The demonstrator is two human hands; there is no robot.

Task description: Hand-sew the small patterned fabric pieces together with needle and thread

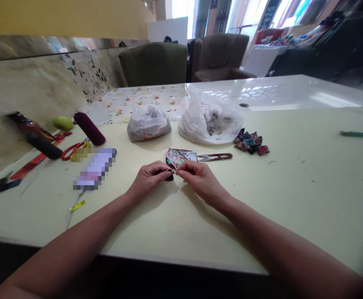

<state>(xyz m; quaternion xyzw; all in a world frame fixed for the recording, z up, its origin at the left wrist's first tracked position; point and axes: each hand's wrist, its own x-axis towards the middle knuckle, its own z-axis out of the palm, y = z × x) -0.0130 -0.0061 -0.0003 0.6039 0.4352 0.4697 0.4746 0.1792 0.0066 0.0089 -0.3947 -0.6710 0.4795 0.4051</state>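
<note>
My left hand (154, 176) is closed on a small dark piece of fabric (170, 176), low over the table. Fingertips of my right hand (194, 174) are pinched together right beside it; what they hold is too small to make out. Just beyond my hands lie patterned fabric pieces (181, 156), and thread snips (217, 157) with dark red handles point toward them. Several small dark floral fabric pieces (250, 142) are heaped farther right. An open white plastic bag (212, 120) shows white fluffy stuffing; a second plastic bag (148, 123) stands to its left.
On the left of the table (293, 199) are a maroon thread spool (89, 128), a dark spool (44, 146), red-handled scissors (72, 150), a blurred-out phone (96, 168) with a cable, a green apple (63, 122) and a bottle (32, 126). A green pen (358, 134) lies right.
</note>
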